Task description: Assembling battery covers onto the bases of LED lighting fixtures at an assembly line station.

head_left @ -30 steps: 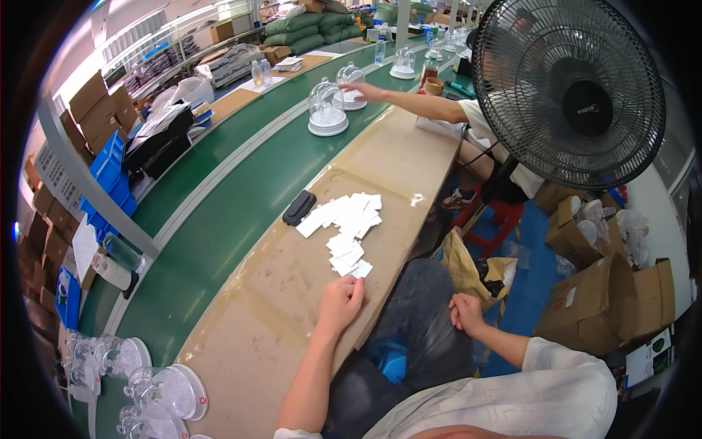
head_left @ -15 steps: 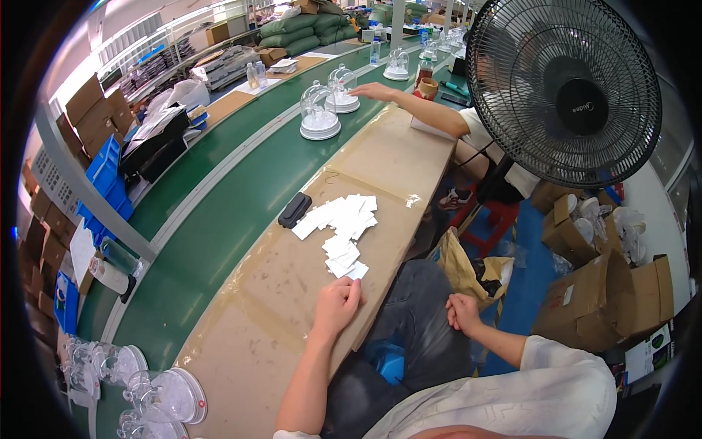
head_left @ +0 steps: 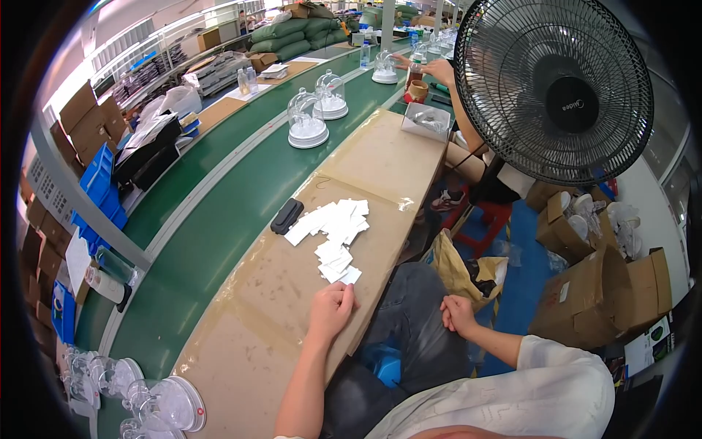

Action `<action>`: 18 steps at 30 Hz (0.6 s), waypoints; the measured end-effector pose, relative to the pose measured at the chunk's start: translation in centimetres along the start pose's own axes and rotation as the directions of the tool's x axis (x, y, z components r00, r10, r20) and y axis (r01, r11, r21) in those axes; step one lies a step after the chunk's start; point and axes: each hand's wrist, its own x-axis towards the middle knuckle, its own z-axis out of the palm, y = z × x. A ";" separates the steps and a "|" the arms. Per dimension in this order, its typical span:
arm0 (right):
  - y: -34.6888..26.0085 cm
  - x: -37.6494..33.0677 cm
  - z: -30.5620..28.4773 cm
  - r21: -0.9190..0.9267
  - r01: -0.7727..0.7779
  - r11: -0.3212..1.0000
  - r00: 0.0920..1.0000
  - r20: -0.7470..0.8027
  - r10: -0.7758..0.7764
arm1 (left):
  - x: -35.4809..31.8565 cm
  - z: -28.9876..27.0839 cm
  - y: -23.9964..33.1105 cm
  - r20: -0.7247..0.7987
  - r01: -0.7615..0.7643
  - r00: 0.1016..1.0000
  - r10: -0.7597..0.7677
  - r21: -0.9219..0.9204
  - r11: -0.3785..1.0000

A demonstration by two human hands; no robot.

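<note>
White cards [head_left: 333, 228] lie just beyond my left hand [head_left: 331, 310]; I can't tell if its curled fingers grip 1. My right hand [head_left: 458, 316] is closed.

Brown table [head_left: 270, 293], overlapping white slips [head_left: 335, 228], black case [head_left: 287, 216], open box [head_left: 425, 121]

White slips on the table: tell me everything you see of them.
The white slips are small, flat, roughly rectangular pieces that look like paper or thin card. They lie loose and overlapping in an uneven, curving pile on the brown tabletop. A black case sits beside its left edge; at the near end is the left hand, its grip too unclear to say whether it pinches one.
</note>
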 end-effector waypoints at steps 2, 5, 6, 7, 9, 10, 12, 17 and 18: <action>0.0 0.0 0.1 0.002 0.000 1.000 1.000 0.002 0.000 | -0.1 -0.1 -0.1 0.000 -0.001 1.000 0.001 0.007 1.000; 0.0 0.0 0.1 -0.002 -0.006 1.000 1.000 0.002 0.006 | -0.1 -0.1 -0.1 -0.003 -0.003 1.000 0.003 0.014 1.000; 0.1 0.0 0.0 -0.005 -0.003 1.000 1.000 0.001 0.003 | -0.1 -0.1 -0.1 -0.008 -0.003 1.000 0.003 0.016 1.000; 0.1 0.0 0.1 -0.007 -0.001 1.000 1.000 0.000 0.001 | -0.1 -0.1 0.0 -0.008 -0.003 1.000 0.003 0.016 1.000; 0.0 0.0 0.1 -0.006 -0.007 1.000 1.000 -0.002 0.007 | -0.1 -0.2 0.1 -0.003 0.004 1.000 -0.004 0.023 1.000; 0.0 0.0 0.1 -0.004 -0.012 1.000 1.000 -0.003 0.012 | -0.1 -0.2 0.0 -0.003 0.004 1.000 -0.004 0.023 1.000; 0.0 0.0 0.0 -0.003 -0.009 1.000 1.000 0.000 0.009 | -0.1 -0.1 0.0 -0.005 0.005 1.000 -0.005 0.014 1.000; 0.0 0.0 0.2 -0.017 -0.007 1.000 1.000 -0.008 0.007 | -0.1 -0.1 -0.1 0.001 0.012 1.000 -0.012 0.013 1.000; 0.0 0.0 0.2 -0.011 -0.003 1.000 1.000 -0.007 0.003 | -0.1 -0.1 -0.1 0.003 0.013 1.000 -0.013 0.011 1.000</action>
